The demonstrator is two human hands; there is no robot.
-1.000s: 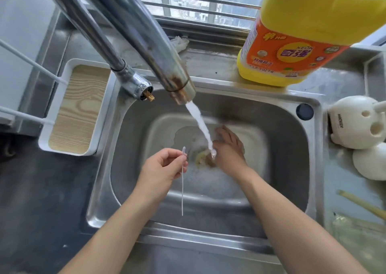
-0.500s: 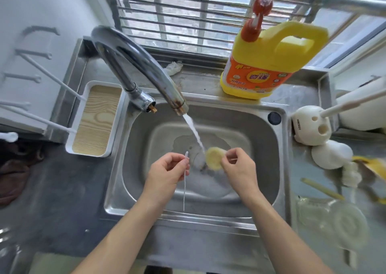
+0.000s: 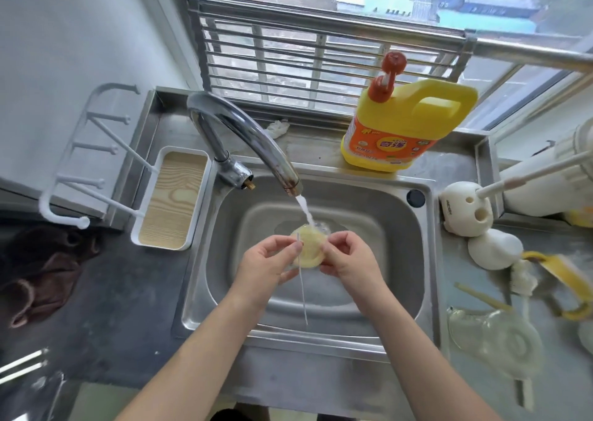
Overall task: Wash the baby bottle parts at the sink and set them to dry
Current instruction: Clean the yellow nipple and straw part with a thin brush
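Note:
Over the steel sink (image 3: 426, 260), my right hand (image 3: 348, 258) pinches a pale yellow round bottle part (image 3: 309, 244) under the running water. Its right edge is hidden by my fingers. My left hand (image 3: 264, 265) pinches a thin white straw (image 3: 302, 289) that hangs straight down in front of the yellow part. The tap (image 3: 244, 141) arches over from the back left and pours a thin stream onto the part. A white drying rack with a wood-look tray (image 3: 171, 199) stands left of the sink.
A yellow detergent jug (image 3: 404, 125) with a red pump stands behind the sink. To the right lie white bottle pieces (image 3: 467, 207), a small brush (image 3: 523, 281), a yellow handle and a clear bottle (image 3: 494, 340). A brown cloth (image 3: 45, 270) lies at far left.
My right hand lifted the yellow part from the sink bottom up into the water stream. Both hands came together. The view pulled back and up.

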